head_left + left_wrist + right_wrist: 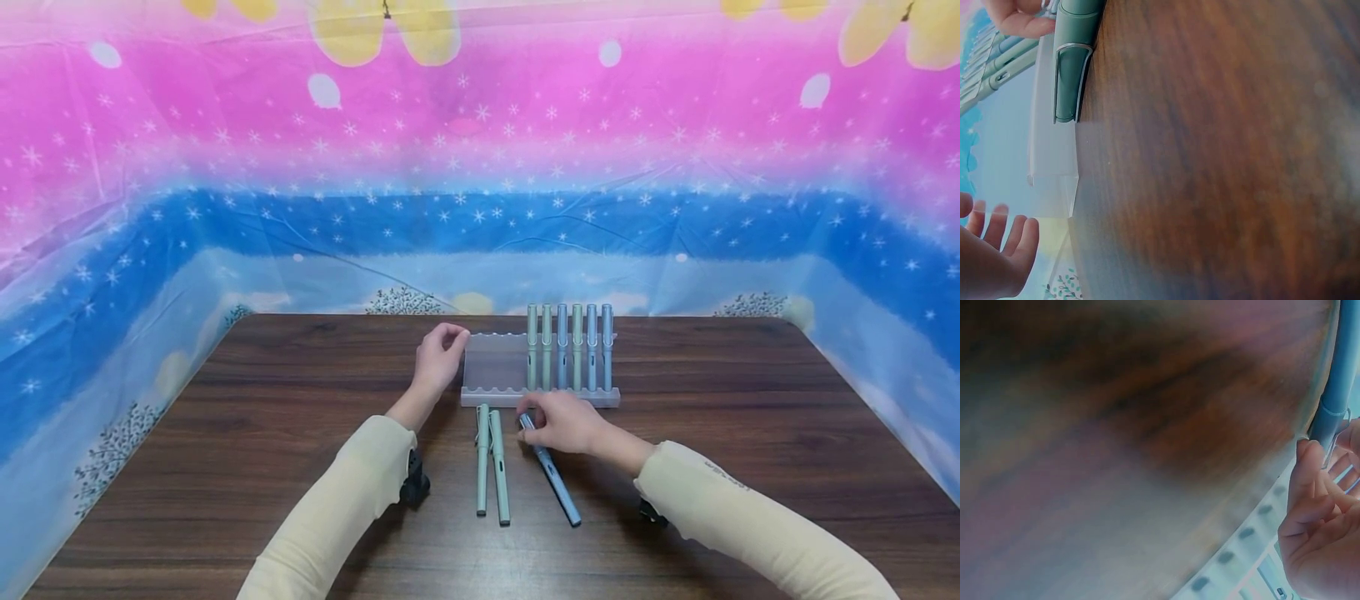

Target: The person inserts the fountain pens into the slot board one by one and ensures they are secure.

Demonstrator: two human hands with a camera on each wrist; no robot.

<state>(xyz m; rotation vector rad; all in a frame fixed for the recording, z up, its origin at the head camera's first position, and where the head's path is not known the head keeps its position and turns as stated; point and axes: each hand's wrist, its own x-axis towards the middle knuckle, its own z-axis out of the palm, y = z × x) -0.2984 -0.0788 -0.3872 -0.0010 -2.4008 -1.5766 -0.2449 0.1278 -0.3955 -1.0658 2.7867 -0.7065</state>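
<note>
The person's right grip (566, 422) pinched a blue pen (557, 483) near its clip end, at six o'clock from a clear rack (495, 362); that end pointed to eleven o'clock, the other to five. The left grip (438, 358) appeared to pinch the rack's ten o'clock corner, though contact was hard to judge. Two green pens (500, 475) lay on the brown surface (712, 400) toward seven o'clock from the rack, and six pens (562, 329), green and blue, stood in its three o'clock half.
</note>
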